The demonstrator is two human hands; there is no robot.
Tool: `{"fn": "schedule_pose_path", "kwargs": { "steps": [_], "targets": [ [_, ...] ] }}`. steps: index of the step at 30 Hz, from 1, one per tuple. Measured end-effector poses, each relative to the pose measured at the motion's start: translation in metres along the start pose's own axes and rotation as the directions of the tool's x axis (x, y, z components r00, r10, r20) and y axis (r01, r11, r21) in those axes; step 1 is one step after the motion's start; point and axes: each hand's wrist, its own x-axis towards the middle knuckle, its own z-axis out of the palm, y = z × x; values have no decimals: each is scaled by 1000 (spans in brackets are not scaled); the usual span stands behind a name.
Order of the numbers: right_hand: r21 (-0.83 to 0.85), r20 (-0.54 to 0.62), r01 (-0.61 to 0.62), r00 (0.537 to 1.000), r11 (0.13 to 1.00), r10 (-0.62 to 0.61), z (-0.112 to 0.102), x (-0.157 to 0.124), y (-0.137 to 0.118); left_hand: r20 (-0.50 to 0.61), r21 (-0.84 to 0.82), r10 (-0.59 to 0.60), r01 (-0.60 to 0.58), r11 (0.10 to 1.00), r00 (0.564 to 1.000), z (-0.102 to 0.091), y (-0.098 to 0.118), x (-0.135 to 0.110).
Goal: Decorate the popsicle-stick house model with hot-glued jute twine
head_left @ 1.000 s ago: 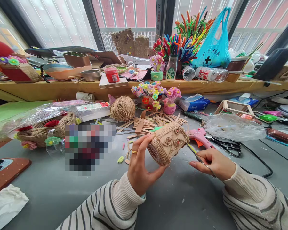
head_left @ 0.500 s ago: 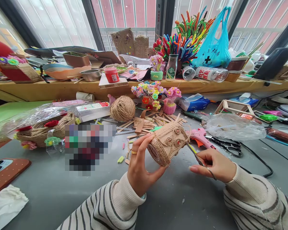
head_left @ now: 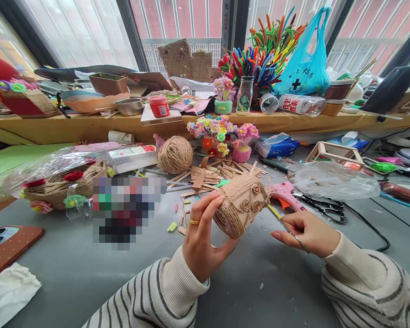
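My left hand (head_left: 205, 246) grips a twine-wrapped jar (head_left: 237, 198) near its clear base, thumb below and fingers above. The jar is tilted, with jute rope bands at its ends and several coiled twine rosettes with reddish centres on its tan side. My right hand (head_left: 305, 232) is closed on slim metal tweezers (head_left: 287, 229). Their tips point up and left at the jar's right rim; whether they touch it I cannot tell. Just behind that hand lies a pink glue gun (head_left: 283, 193).
Wooden sticks (head_left: 205, 177) and a ball of twine (head_left: 174, 155) lie behind the jar. Black scissors (head_left: 324, 207) and a plastic bag (head_left: 335, 180) are to the right. At left are a rope basket (head_left: 58, 187) and a phone (head_left: 10, 246). A crowded shelf (head_left: 191, 123) runs along the back.
The jar and my left hand have shifted slightly to the right, and the jar has turned a little. My right hand has turned the tweezers slightly.
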Motion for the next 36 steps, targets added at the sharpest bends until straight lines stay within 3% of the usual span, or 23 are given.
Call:
{"fn": "schedule_pose_path", "kwargs": {
  "steps": [10, 14, 17, 29, 36],
  "targets": [
    [22, -61, 64, 996, 998, -63, 3, 0, 9, 9, 17, -21, 21, 1000, 1000, 1, 0, 2],
    [39, -6, 75, 997, 996, -75, 1, -1, 9, 33, 13, -13, 13, 1000, 999, 1, 1, 1],
    [18, 59, 50, 997, 999, -51, 0, -2, 8, 30, 8, 1, -1, 1000, 1000, 1, 1, 0],
    [57, 27, -18, 999, 998, 17, 2, -4, 6, 23, 48, 89, -90, 995, 996, 3, 1, -1],
    [89, 69, 13, 997, 996, -19, 0, 0, 10, 56, 0, -11, 11, 1000, 998, 2, 0, -1]
  ]
}}
